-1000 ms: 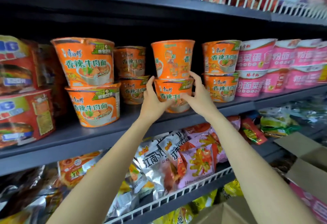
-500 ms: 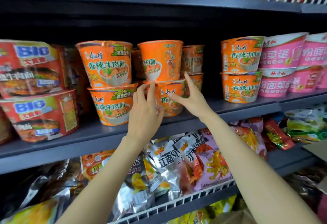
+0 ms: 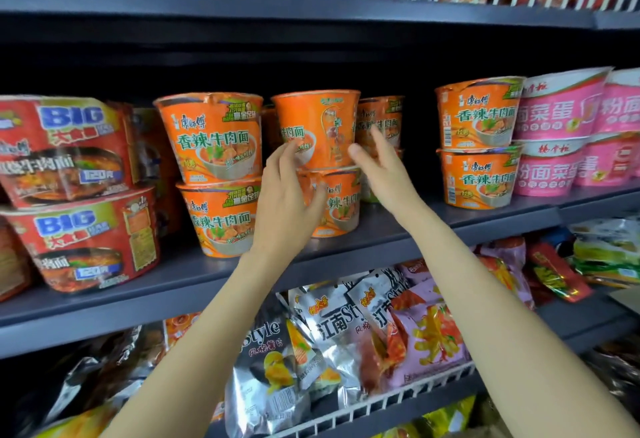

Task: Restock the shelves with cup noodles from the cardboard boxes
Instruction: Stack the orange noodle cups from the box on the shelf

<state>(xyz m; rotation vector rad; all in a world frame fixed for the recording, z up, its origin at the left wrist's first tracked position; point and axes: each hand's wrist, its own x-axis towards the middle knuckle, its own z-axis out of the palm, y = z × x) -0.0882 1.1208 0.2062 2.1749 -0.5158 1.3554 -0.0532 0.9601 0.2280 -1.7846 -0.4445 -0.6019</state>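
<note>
Two bare forearms, no sleeves or jewellery.

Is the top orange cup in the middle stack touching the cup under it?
Touching. The head view shows the top orange cup resting directly on the lid of the lower cup, with no gap between them.

Lower orange cup (image 3: 341, 202) half behind the left hand (image 3: 287, 202); rear cups (image 3: 381, 119) mostly hidden, shadowed.
</note>
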